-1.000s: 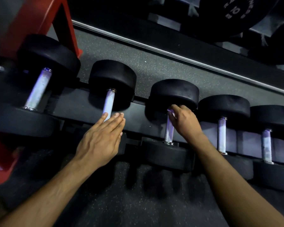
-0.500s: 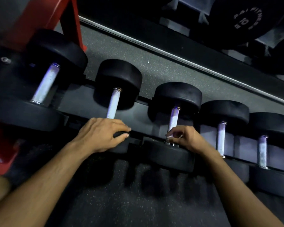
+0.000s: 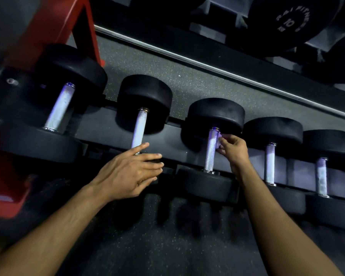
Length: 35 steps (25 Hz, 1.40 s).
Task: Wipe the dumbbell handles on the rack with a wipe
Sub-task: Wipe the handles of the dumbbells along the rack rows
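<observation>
At the dumbbell rack, my right hand pinches a small pale wipe between thumb and fingertips against the upper part of the third dumbbell's knurled handle, just under its far rubber head. My left hand hangs over the near end of the second dumbbell's handle, fingers straight and slightly spread, gripping nothing; whether it touches the near head beneath it I cannot tell.

The risks, as I judge them: the wipe is a small wad and the knurling is rough, so it could snag, tear or slip from the pinch and drop onto the dark speckled floor below the rack. Held at one side of the bar only, it may leave the back of the handle untouched. With the left hand bracing nothing, a hard stroke could roll the dumbbell in its cradle. Two more handles to the right and the large one at far left show no hand on them.

Readable writing is scarce: a black weight plate at top right carries raised lettering, with "FITNESS" and "10" legible; the rest is too dark to read. The dumbbell heads show no markings from this angle.
</observation>
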Motion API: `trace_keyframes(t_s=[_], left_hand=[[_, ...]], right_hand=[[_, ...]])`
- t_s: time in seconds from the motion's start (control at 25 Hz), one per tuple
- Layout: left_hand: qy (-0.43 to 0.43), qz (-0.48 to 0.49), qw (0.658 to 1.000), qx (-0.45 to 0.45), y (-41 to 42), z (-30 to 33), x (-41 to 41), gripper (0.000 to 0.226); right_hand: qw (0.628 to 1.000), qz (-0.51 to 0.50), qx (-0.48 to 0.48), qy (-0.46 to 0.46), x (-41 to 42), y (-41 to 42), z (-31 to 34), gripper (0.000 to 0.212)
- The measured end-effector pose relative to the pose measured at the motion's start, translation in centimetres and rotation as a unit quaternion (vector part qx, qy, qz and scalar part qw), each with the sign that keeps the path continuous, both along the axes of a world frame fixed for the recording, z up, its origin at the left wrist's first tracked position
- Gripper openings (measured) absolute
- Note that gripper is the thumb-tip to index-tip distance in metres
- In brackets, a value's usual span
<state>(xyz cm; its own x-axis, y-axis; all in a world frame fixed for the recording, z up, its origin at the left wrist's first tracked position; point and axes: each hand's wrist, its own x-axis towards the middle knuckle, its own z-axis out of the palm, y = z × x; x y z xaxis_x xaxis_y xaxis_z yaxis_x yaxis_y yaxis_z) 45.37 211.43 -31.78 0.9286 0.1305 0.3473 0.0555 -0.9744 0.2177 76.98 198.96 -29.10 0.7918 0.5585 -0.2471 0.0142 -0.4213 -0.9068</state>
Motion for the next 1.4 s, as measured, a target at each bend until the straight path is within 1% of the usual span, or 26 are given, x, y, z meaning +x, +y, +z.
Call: trace_keyframes(t_s=[0.12,0.2,0.28,0.32,0.4,0.44,0.52,0.56,0.64,0.68,0.76,0.8,0.88,0.96,1.04,1.08,1.2,1.24,1.28,1.32,1.36,1.4], left_hand=[[-0.021,0.009,1.0,0.005,-0.7,-0.6,-0.4,0.033],[-0.036,0.015,0.999,0.0,-0.9,-0.6,-0.4,0.031],[-0.047,0.021,0.999,-0.006,-0.9,-0.6,-0.2,0.029],[-0.05,0.022,0.998,-0.006,-0.9,-0.6,-0.2,0.028],[-0.053,0.022,0.998,-0.004,-0.9,-0.7,-0.3,0.028],[-0.053,0.023,0.998,-0.004,-0.9,-0.7,-0.3,0.028],[-0.058,0.024,0.998,-0.005,-0.9,-0.8,-0.3,0.026],[-0.061,0.025,0.998,-0.007,-0.9,-0.8,-0.3,0.026],[-0.066,0.025,0.997,-0.01,-1.0,-0.8,-0.2,0.026],[-0.069,0.026,0.997,-0.012,-1.0,-0.8,-0.2,0.026],[-0.076,0.031,0.996,-0.021,-1.1,-0.7,-0.2,0.025],[-0.077,0.033,0.996,-0.026,-1.1,-0.7,-0.1,0.025],[-0.076,0.033,0.996,-0.031,-1.2,-0.7,-0.1,0.026],[-0.074,0.033,0.996,-0.031,-1.3,-0.8,-0.2,0.028],[-0.073,0.034,0.996,-0.034,-1.3,-0.8,-0.1,0.029],[-0.072,0.036,0.996,-0.037,-1.3,-0.8,-0.1,0.03],[-0.074,0.04,0.995,-0.047,-1.3,-0.6,0.0,0.029],[-0.073,0.041,0.995,-0.048,-1.3,-0.6,0.0,0.029],[-0.071,0.041,0.996,-0.047,-1.4,-0.6,0.0,0.029],[-0.068,0.04,0.996,-0.046,-1.4,-0.6,-0.1,0.029],[-0.067,0.041,0.996,-0.046,-1.4,-0.6,-0.1,0.029],[-0.066,0.042,0.996,-0.047,-1.4,-0.6,-0.2,0.03]], right_hand=[[0.996,0.065,-0.066,0.015,-0.8,-0.7,0.5,0.027],[0.98,0.141,-0.133,0.038,-1.8,-1.7,1.2,0.032],[0.959,0.199,-0.203,0.001,-2.3,-2.5,1.6,0.032],[0.953,0.208,-0.22,-0.019,-2.3,-2.6,1.6,0.03],[0.957,0.188,-0.219,-0.015,-1.9,-2.6,1.1,0.026],[0.966,0.158,-0.203,0.004,-1.6,-2.5,0.8,0.026],[0.987,0.065,-0.139,0.042,-1.1,-1.9,0.6,0.026],[0.994,0.029,-0.096,0.046,-0.9,-1.4,0.8,0.023],[0.999,-0.007,-0.026,0.019,-0.7,-0.4,1.5,0.015],[1.0,-0.015,-0.015,-0.011,-0.6,0.1,1.7,0.013],[0.997,-0.016,-0.023,-0.067,-0.3,0.7,1.7,0.014],[0.997,-0.008,-0.033,-0.074,-0.3,0.6,1.6,0.016],[0.996,0.028,-0.06,-0.053,-0.3,-0.3,1.3,0.021],[0.99,0.091,-0.101,-0.029,-0.8,-1.8,1.3,0.022],[0.976,0.154,-0.151,-0.033,-1.7,-3.1,1.4,0.021],[0.971,0.172,-0.162,-0.038,-2.0,-3.5,1.5,0.02],[0.975,0.156,-0.151,-0.057,-1.8,-3.4,1.4,0.02],[0.974,0.147,-0.142,-0.102,-1.7,-3.0,1.6,0.019],[0.959,0.154,-0.137,-0.196,-1.4,-2.5,1.7,0.017],[0.915,0.184,-0.14,-0.33,-1.2,-1.9,1.9,0.013],[0.846,0.234,-0.14,-0.458,-1.1,-1.3,2.2,0.01],[0.769,0.293,-0.141,-0.55,-1.1,-0.5,2.5,0.007]])
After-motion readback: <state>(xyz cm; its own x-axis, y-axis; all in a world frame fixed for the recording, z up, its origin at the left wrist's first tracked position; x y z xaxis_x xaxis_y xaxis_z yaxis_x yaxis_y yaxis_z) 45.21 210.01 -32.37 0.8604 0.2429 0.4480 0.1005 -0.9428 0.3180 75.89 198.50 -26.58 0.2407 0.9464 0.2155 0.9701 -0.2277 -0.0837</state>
